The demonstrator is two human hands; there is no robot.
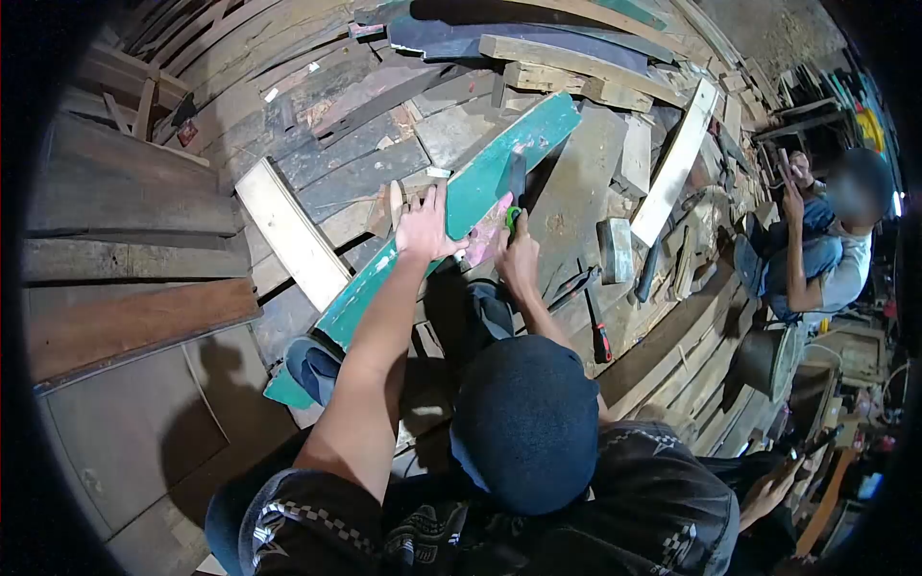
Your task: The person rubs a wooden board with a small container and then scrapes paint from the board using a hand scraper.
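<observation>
A long board with worn green paint point(514, 154) lies slantwise over the wood pile in front of me. My left hand point(423, 228) grips it across the middle, fingers over the far edge and thumb on the near side. In my right hand point(520, 257), closed around a bright green handle, is a scraper-like tool with a flat dark blade point(517, 176). The blade overlaps the board's right part; whether it touches the paint I cannot tell. Beside the right hand, under the board's edge, is a pink piece point(485, 233) of unclear kind.
A white board point(293, 233) lies left, another point(675, 161) right. Pincers point(573, 286) and a red-and-black-handled tool point(601, 343) rest right of my hand, near a wood block point(614, 250). A co-worker point(831, 240) sits at the right; another person's hand point(771, 490) is lower right.
</observation>
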